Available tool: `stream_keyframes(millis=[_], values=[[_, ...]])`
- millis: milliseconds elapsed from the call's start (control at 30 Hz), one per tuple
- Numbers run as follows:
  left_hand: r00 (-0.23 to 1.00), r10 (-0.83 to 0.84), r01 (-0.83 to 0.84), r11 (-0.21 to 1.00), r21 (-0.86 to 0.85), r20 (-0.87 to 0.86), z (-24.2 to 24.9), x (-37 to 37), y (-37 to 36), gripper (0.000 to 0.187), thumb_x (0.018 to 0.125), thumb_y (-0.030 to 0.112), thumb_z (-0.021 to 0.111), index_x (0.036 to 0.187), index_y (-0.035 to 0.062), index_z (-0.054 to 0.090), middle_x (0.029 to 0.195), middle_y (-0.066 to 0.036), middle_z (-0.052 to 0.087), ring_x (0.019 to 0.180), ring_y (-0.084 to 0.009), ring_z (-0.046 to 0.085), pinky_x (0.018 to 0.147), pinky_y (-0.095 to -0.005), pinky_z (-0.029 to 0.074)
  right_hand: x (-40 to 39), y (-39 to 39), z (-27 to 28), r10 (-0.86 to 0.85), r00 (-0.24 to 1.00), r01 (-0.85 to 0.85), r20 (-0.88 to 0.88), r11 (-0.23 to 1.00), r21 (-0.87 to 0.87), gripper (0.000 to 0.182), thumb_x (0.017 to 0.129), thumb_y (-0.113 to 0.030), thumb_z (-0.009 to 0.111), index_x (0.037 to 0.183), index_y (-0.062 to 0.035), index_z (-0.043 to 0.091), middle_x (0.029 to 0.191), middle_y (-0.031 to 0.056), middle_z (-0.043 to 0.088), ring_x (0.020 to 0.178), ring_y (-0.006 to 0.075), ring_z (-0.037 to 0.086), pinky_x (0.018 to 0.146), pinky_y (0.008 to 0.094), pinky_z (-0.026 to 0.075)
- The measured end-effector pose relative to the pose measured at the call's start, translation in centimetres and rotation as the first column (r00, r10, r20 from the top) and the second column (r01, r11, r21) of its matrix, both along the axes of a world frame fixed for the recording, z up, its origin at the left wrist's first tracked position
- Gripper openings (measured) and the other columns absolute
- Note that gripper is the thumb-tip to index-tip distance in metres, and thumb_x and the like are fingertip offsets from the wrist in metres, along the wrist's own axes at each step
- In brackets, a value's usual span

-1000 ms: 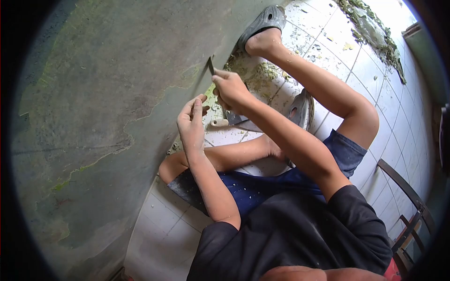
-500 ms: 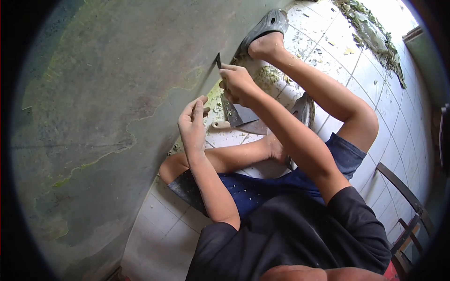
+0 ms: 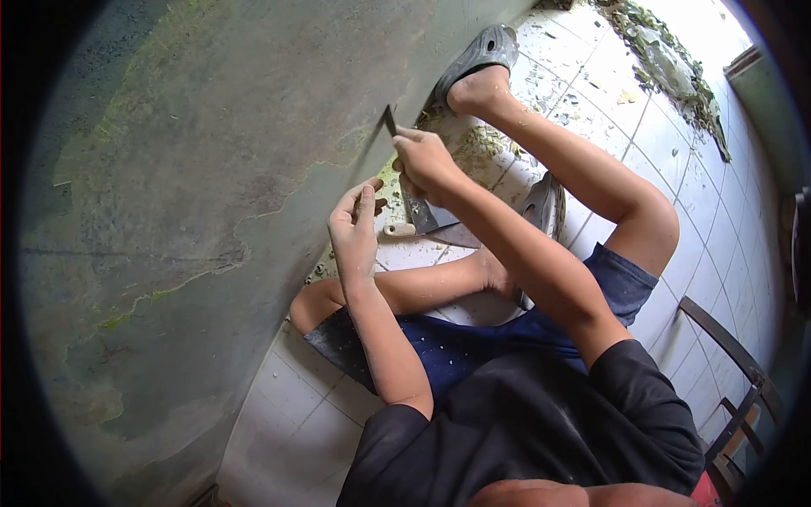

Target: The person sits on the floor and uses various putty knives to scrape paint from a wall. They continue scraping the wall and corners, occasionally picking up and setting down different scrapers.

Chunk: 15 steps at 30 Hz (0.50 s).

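Note:
My right hand [image 3: 425, 167] is closed around a tool with a dark, flat blade [image 3: 389, 120], whose tip is at or close to the wall [image 3: 253, 118]. Most of the tool's handle is hidden in the fist. My left hand [image 3: 356, 221] is raised beside the wall, lower and to the left of the right one, its fingers bent and apart, with nothing visible in it. On the floor between my legs lie a scraper with a pale handle [image 3: 399, 230] and a dark flat plate [image 3: 425, 216].
Paint flakes and green debris cover the white tiled floor [image 3: 583, 84] near my feet in grey clogs [image 3: 481, 56]. A heap of leaves with clear plastic [image 3: 672, 68] lies at the upper right. A dark chair frame [image 3: 726, 346] stands at the lower right.
My right hand and the blade have shifted slightly down the view. My left hand has moved a little to the right.

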<state>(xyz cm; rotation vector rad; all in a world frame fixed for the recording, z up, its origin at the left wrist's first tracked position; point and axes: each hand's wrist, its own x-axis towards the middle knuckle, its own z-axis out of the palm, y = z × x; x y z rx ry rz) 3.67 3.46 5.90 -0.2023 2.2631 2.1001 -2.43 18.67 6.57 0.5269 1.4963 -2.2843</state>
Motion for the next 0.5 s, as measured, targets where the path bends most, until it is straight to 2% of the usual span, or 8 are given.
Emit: stream_keyframes(millis=[33,100,167,267,300,400,467,500], values=[[1.0,0.002,-0.002,1.0,0.0,-0.01,-0.1,-0.6,-0.1,0.035,0.105,0.024,0.059,0.12,-0.0063,0.068,0.112,-0.011,0.073,0.094,-0.0131,0.066,0.087,-0.0276,0.052,0.7,0.0,0.8,0.04,0.999,-0.04,-0.016,0.999,-0.026,0.04,0.104,-0.02,0.049,0.142,-0.0098,0.054,0.069,0.0034,0.053,0.039,0.0121,0.041,0.034,0.0285,0.03],[1.0,0.004,-0.004,1.0,-0.02,-0.013,-0.6,-0.1,-0.6,0.035,0.105,0.024,0.059,0.121,-0.006,0.068,0.113,-0.011,0.073,0.095,-0.0129,0.066,0.088,-0.0273,0.052,-1.9,0.3,-2.0,-0.115,0.993,0.112,0.03,0.99,0.08,0.039,0.103,-0.021,0.051,0.139,-0.0092,0.056,0.067,0.0035,0.053,0.037,0.0127,0.039,0.033,0.0285,0.028],[1.0,0.01,-0.01,1.0,0.001,-0.01,0.0,-0.1,-0.8,0.035,0.105,0.024,0.059,0.121,-0.0058,0.067,0.113,-0.011,0.072,0.095,-0.0125,0.066,0.088,-0.0271,0.052,-3.7,2.2,-4.4,-0.08,0.995,0.082,0.056,0.996,-0.025,0.041,0.102,-0.022,0.052,0.141,-0.0089,0.055,0.069,0.0033,0.052,0.036,0.0122,0.039,0.033,0.0285,0.027],[0.999,0.038,-0.039,0.999,-0.035,-0.024,-0.4,-0.1,-1.1,0.032,0.105,0.022,0.059,0.117,-0.0051,0.07,0.109,-0.008,0.073,0.089,-0.0113,0.065,0.084,-0.0269,0.052,0.3,0.3,0.1,0.03,0.998,-0.03,-0.052,1.0,-0.001,0.047,0.103,-0.022,0.05,0.149,-0.0106,0.049,0.068,0.0035,0.051,0.036,0.0119,0.039,0.032,0.0293,0.026],[0.999,0.038,-0.039,0.999,-0.038,-0.013,-0.8,0.0,-1.4,0.032,0.105,0.022,0.059,0.117,-0.0051,0.07,0.109,-0.008,0.073,0.089,-0.0113,0.065,0.084,-0.0269,0.052,-1.2,0.0,-1.6,-0.064,0.998,0.066,-0.017,0.989,0.132,0.045,0.104,-0.021,0.049,0.148,-0.0103,0.05,0.07,0.0041,0.053,0.036,0.0115,0.039,0.032,0.0287,0.026],[0.997,0.072,-0.071,0.997,0.014,-0.011,-0.8,-0.8,-1.3,0.032,0.105,0.023,0.058,0.115,-0.0046,0.07,0.11,-0.009,0.073,0.089,-0.0116,0.065,0.084,-0.0277,0.052,-1.2,1.7,-1.9,0.029,0.999,-0.029,0.029,0.999,0.028,0.044,0.105,-0.021,0.049,0.147,-0.0086,0.052,0.069,0.0038,0.053,0.036,0.0107,0.039,0.032,0.028,0.027],[0.999,0.032,-0.031,0.999,-0.026,0.017,-0.7,-0.3,-1.2,0.036,0.106,0.025,0.057,0.122,-0.006,0.067,0.115,-0.012,0.072,0.091,-0.0114,0.065,0.085,-0.0268,0.052,0.7,1.6,-2.5,0.08,0.988,-0.065,-0.131,0.991,0.118,0.044,0.105,-0.023,0.049,0.146,-0.0079,0.053,0.067,0.0029,0.052,0.036,0.0095,0.038,0.032,0.027,0.025],[0.999,0.035,-0.035,0.999,-0.026,0.01,-0.7,-0.4,-1.1,0.036,0.106,0.025,0.057,0.122,-0.006,0.067,0.115,-0.012,0.072,0.091,-0.0114,0.065,0.085,-0.0268,0.052,1.4,1.4,-2.8,0.149,0.968,-0.087,-0.203,0.954,0.287,0.044,0.105,-0.025,0.049,0.144,-0.0061,0.055,0.064,0.003,0.052,0.042,0.0096,0.045,0.037,0.0275,0.034]])
